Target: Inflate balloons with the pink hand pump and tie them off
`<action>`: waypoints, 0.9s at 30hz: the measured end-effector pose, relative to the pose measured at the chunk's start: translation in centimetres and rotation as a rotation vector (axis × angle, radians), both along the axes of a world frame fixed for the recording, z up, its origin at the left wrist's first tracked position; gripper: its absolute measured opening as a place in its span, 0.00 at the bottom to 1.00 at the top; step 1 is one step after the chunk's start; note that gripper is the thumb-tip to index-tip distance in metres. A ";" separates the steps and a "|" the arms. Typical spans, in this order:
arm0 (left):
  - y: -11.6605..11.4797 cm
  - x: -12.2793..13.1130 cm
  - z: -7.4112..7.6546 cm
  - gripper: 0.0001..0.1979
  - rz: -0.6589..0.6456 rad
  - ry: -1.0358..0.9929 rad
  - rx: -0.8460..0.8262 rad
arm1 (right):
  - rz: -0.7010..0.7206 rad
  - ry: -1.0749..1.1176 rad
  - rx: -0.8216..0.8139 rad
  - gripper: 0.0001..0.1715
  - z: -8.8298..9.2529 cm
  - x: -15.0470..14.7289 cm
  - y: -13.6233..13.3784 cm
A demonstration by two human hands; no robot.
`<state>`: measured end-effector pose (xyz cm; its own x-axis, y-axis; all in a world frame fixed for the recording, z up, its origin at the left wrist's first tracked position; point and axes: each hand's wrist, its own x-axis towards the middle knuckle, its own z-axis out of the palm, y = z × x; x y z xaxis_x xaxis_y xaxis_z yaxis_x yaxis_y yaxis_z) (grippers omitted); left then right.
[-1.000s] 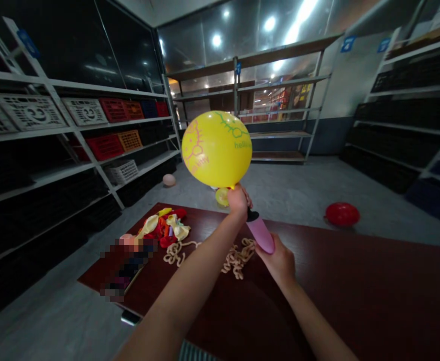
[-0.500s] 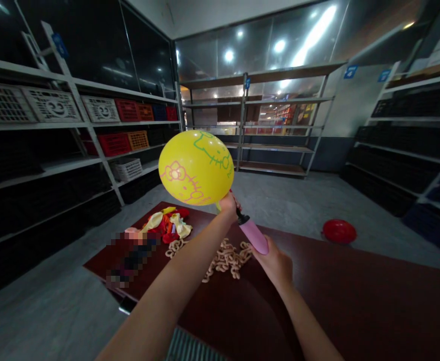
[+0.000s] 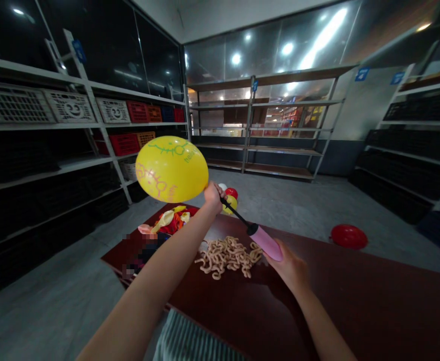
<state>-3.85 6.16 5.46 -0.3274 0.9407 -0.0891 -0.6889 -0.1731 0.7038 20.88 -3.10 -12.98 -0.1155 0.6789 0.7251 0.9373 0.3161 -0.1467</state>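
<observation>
A round yellow balloon [image 3: 172, 169] with a printed cartoon cat outline and green lettering is inflated above the table. My left hand [image 3: 213, 197] is shut around its neck and the black nozzle of a pink hand pump [image 3: 265, 242]. My right hand [image 3: 289, 268] grips the pump's pink barrel at its lower end. Below the pump lies a tangled pile of beige uninflated twisting balloons [image 3: 225, 256]. Farther left, a heap of deflated multicoloured balloons [image 3: 171, 223] sits partly behind my left forearm.
The dark red table [image 3: 340, 306] spans the lower view, with a pixelated patch [image 3: 145, 253] at its left. A red balloon [image 3: 349, 236] and small balloons [image 3: 230, 200] lie on the grey floor. White shelving with plastic crates [image 3: 69, 106] stands left; more shelves stand behind.
The yellow balloon has swung left and tipped towards horizontal, turning its print. The pump now slants more, exposing its thin black nozzle. My hands have moved apart, and the room has shifted slightly in view.
</observation>
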 end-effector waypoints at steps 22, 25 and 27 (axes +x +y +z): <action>-0.7 8.9 -4.7 0.21 -0.062 -0.016 -0.048 | -0.055 0.090 -0.064 0.22 -0.2 -0.5 -0.7; -0.7 10.3 -6.6 0.20 -0.041 -0.033 -0.092 | -0.083 0.071 -0.068 0.21 0.0 -0.3 -0.8; -0.5 10.3 -7.3 0.19 -0.027 -0.045 -0.112 | -0.084 0.056 -0.075 0.20 0.1 -0.3 -0.8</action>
